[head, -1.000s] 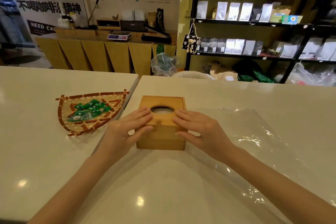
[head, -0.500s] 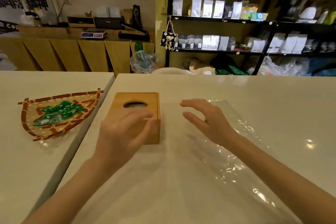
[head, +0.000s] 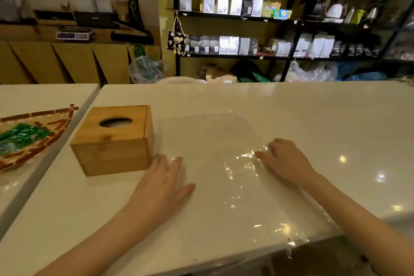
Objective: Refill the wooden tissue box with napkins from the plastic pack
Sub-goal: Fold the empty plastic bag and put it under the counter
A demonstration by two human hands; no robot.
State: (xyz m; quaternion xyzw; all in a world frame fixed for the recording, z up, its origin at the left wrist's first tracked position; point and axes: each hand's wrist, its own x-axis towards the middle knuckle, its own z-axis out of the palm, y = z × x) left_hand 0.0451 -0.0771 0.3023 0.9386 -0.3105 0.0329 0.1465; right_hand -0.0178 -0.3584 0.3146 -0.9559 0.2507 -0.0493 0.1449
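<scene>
While the wooden tissue box [head: 113,139] stands upright on the white table [head: 313,114], left of centre, both hands lie on the clear plastic pack [head: 224,163] spread flat beside it. A round opening in the lid of the box faces up, and whether napkins sit inside cannot be told from this angle. Just right of the box's near corner, the left hand [head: 163,188] rests palm down on the left edge of the plastic, its fingers [head: 177,163] loosely spread and grasping nothing. On the right edge of the plastic sits the right hand [head: 284,159], its fingers [head: 261,154] curled with the tips pressing the film, which wrinkles and glints there; nothing is clasped. At the near end, the plastic runs over the table's edge. On a neighbouring table to the left lies a woven tray [head: 51,139] with green wrapped pieces [head: 20,135] in it, apart from the box.
</scene>
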